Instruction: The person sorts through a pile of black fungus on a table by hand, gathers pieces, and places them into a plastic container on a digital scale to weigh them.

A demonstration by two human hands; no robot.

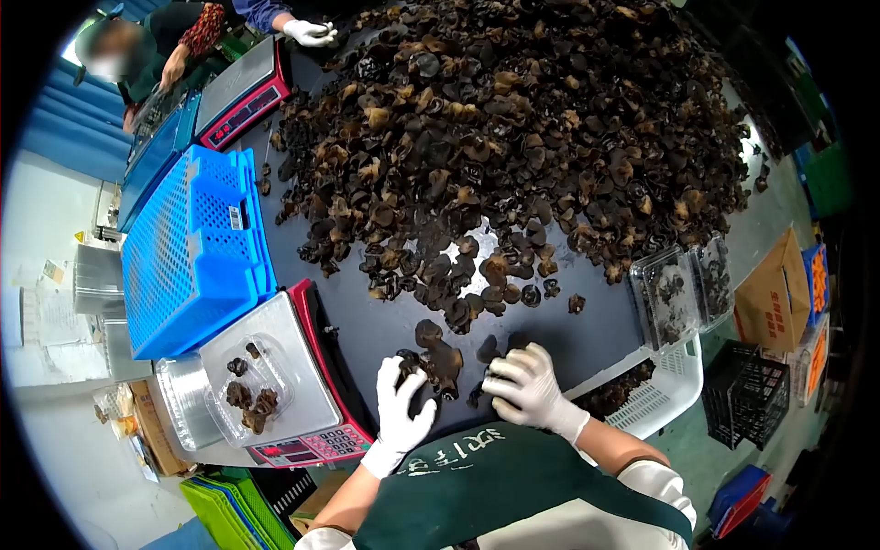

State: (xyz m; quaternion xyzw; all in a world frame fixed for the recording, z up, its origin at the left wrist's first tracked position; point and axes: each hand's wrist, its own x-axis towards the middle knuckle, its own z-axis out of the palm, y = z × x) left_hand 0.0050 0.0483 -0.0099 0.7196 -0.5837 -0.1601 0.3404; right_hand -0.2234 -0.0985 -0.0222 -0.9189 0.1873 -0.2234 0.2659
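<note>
My gloved left hand rests at the table's near edge, thumb and fingers apart, its fingertips beside a cluster of brown wood ear mushrooms. Across from it, my gloved right hand has its fingers spread and slightly bent over a few dark wood ear pieces; what lies under the palm is hidden. A large heap of wood ear mushrooms covers the far part of the dark table. To the left, a clear plastic tray with several pieces sits on a red scale.
A blue basket and another scale line the left side. Filled clear boxes stand at the right edge, above a white basket. At the far left are a co-worker's gloved hand and another person.
</note>
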